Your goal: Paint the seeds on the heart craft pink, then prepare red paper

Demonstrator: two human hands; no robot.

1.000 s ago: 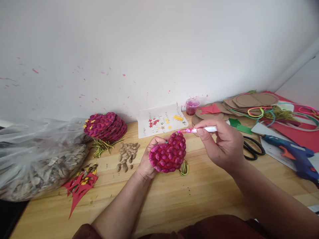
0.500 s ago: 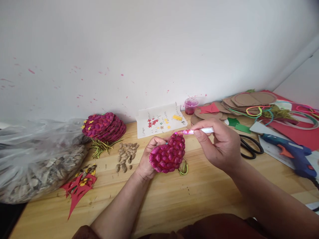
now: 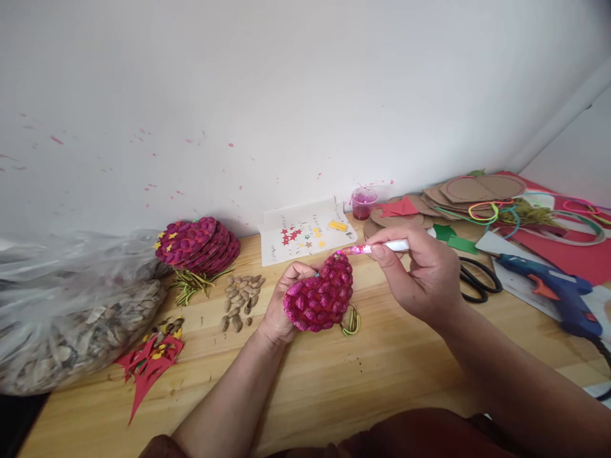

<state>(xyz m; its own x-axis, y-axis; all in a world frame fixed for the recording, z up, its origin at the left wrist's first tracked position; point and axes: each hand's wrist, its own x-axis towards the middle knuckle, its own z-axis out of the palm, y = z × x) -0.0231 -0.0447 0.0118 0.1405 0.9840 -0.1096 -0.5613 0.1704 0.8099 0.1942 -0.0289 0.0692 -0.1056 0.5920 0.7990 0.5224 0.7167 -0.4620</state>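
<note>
A bumpy, magenta-painted, heart-shaped piece (image 3: 319, 299) is tilted up over the wooden table, with my left hand (image 3: 281, 305) closed around its left and back side. Between the thumb and fingers of my right hand (image 3: 420, 270) is a white-handled paintbrush (image 3: 396, 245). Pink paint coats the brush end, and its tip touches the upper right edge of the heart. A loop of greenish strands (image 3: 352, 321) shows beneath the heart's right side. My left fingertips are partly hidden behind the heart.
Peanuts (image 3: 243, 294) lie left of my left hand, near a stack of magenta hearts (image 3: 198, 245). Behind stand a paint cup (image 3: 364, 205) and a paper sheet with stars (image 3: 272, 245). Scissors (image 3: 480, 280) and a blue glue gun (image 3: 544, 273) are at right; a plastic bag (image 3: 81, 305) at left.
The whole view has shifted slightly. Both hands keep their grip, and the brush tip stays at the heart's upper right edge with hardly any movement.
</note>
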